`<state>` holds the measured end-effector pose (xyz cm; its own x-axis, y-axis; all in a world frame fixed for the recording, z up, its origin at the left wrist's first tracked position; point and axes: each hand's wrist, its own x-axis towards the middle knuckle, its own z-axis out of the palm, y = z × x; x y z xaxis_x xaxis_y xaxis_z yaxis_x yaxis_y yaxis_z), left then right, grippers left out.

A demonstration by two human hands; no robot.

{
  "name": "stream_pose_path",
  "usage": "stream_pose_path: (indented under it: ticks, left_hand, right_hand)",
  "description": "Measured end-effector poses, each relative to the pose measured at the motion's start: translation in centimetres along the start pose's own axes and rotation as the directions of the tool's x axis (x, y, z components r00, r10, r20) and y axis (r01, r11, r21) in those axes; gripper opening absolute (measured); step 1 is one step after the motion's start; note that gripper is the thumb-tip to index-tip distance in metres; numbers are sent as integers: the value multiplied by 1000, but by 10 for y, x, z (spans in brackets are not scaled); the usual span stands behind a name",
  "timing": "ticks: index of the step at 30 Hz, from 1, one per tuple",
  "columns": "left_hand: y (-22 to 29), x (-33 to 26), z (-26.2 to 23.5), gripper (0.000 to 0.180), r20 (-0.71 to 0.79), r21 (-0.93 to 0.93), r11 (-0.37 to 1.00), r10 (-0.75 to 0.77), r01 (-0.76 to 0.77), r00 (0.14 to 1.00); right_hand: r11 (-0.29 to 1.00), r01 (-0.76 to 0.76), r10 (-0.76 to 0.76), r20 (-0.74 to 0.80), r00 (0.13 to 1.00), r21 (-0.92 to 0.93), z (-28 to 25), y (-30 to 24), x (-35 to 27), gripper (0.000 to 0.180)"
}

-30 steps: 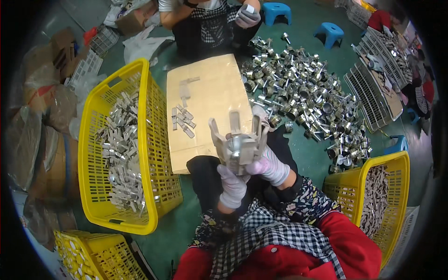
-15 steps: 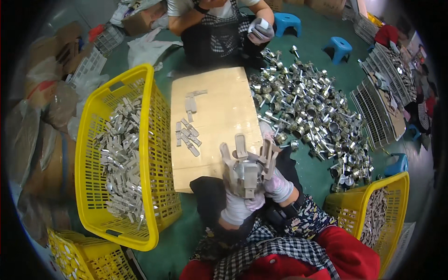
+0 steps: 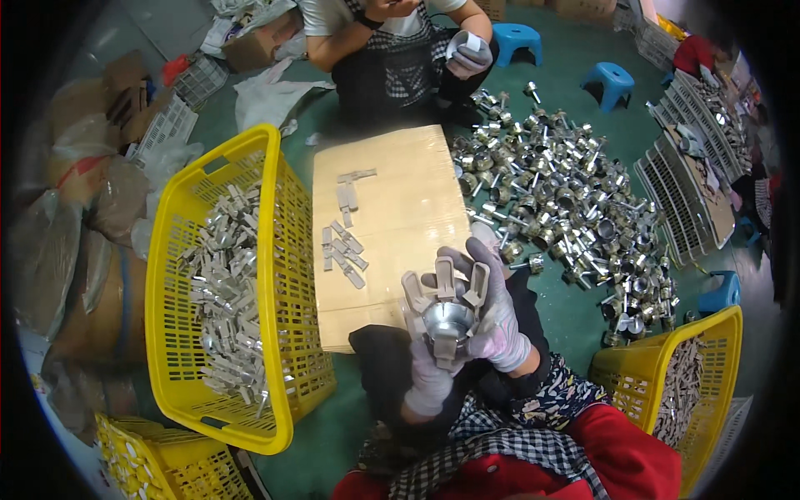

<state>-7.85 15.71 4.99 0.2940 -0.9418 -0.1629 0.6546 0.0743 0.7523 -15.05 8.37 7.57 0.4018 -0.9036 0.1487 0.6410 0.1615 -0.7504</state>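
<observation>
A shiny metal cup (image 3: 447, 319) ringed with flat beige strips (image 3: 444, 277) sits low in the middle of the view, above the person's lap and at the near edge of a cardboard sheet (image 3: 392, 200). The gloved left hand (image 3: 429, 375) grips it from below with fingers closed tight, while the gloved right hand (image 3: 493, 312) wraps its side, fingers curled against the strips. More strips lie loose on the cardboard, a yellow basket (image 3: 275, 275) of metal pieces stands to the left, and a heap of metal parts (image 3: 567, 192) spreads to the right.

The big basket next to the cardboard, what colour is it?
The basket is bright yellow, clearest in the head view.
</observation>
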Motion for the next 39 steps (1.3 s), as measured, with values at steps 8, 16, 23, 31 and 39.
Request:
stream_pose_path:
  ticks: [8,16,23,31,39]
  left_hand:
    - [-51,-8,-37,67,-163,-236,961,-184,142,969]
    - [-23,9,6,65,-258,-296,953,-139,59,956]
    - [-19,10,-18,59,-114,124,992,8,6,993]
    - [-19,-1,-6,58,-100,186,979,97,-77,990]
    - [-21,21,-38,59,657,-486,744,-34,458,753]
  right_hand:
    - [966,-65,66,-3,998,-252,-15,14,-10,85]
    - [989,-94,98,33,995,-115,-17,6,-5,90]
    - [945,-239,246,1,969,-222,-10,-2,-6,95]
    - [900,105,-109,14,994,-422,-7,23,-18,94]
    - [898,-389,330,271,904,204,-19,-4,-12,72]
